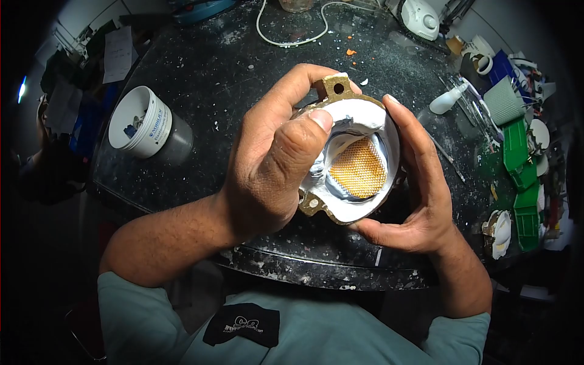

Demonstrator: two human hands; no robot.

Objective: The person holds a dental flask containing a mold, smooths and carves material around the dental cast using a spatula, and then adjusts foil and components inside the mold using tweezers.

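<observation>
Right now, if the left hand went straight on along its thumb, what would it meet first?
Likely the white plaster in the metal flask, just beyond the thumb of the left hand; depth is unclear.

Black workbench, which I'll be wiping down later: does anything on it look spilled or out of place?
Yes: white smears mark the black workbench, and a small orange scrap lies loose beyond the held metal-framed mould. They look like stray residue against the dark surface; I can't tell their material.

The left hand [261,159] partly hides the flask [359,115], contents [135,126] of the tub [159,125] by the desk's [201,73] left edge are indistinct, and a far container [296,5] is cut off.
</observation>
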